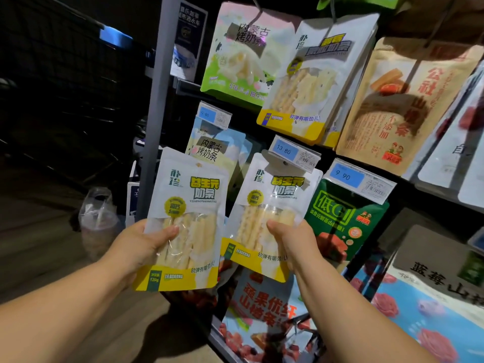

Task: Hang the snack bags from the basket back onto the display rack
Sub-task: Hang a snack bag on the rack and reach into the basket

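White-and-yellow snack bags sit one in each of my hands. My left hand grips the first bag beside the grey rack post. My right hand pinches the second bag, its top tucked behind the 13.80 price tag.

Dim all round, near black at the left. There, a dark wire shopping cart with a blue patch on its handle. Below, a brownish floor and on it a clear plastic bag with a cup inside. Farther back, a dark poster with white lettering.
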`<state>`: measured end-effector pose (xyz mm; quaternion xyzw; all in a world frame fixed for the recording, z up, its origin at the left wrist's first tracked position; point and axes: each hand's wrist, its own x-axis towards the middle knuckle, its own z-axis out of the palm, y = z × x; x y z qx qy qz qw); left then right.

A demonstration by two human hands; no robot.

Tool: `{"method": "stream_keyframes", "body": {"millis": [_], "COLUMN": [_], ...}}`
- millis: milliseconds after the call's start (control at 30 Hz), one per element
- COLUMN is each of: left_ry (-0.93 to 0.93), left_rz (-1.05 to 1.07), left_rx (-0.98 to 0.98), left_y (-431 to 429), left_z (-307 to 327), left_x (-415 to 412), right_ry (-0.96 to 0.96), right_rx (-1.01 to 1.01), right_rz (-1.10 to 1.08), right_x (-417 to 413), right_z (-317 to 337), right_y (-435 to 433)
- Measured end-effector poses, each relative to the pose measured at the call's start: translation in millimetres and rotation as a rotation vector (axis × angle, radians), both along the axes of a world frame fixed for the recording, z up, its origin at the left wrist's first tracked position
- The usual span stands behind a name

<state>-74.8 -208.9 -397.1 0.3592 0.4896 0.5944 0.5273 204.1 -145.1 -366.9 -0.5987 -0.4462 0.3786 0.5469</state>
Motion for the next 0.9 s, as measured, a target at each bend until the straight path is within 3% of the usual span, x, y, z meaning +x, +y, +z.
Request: {"method": "stream_keyframes", "body": {"millis": [467, 567, 667, 733, 900], "left_ry": [-0.097, -0.124, -0.128, -0.141, -0.163], "left_rz": [-0.117, -0.151, -0.188, -0.235, -0.321], "left_rx": [0.003, 0.003, 0.003, -0.001, -0.001], "left_y": [0.1, 0.3, -0.9, -1.1, -0.6], "left_z": [0.0, 1.4, 4.1, 5.0, 8.4], "left_x": [5.1, 9.0, 15.7, 20.1, 34.2], "right_ry": [-0.339, -0.355, -0.378, -0.338, 0.087], "right_rx": [-0.127, -0.067, 0.119, 0.194, -0.142], "right_rz": [-0.174, -0.274, -0.322, -0.153, 0.412], "right_x": [10.1, 7.3, -5.8, -18.7, -43.1], "right_z": [-9.5, -12.0, -13.2, -12.6, -6.8], "right_y": [10.8, -1.3, -31.5, -49.9, -72.2]}}
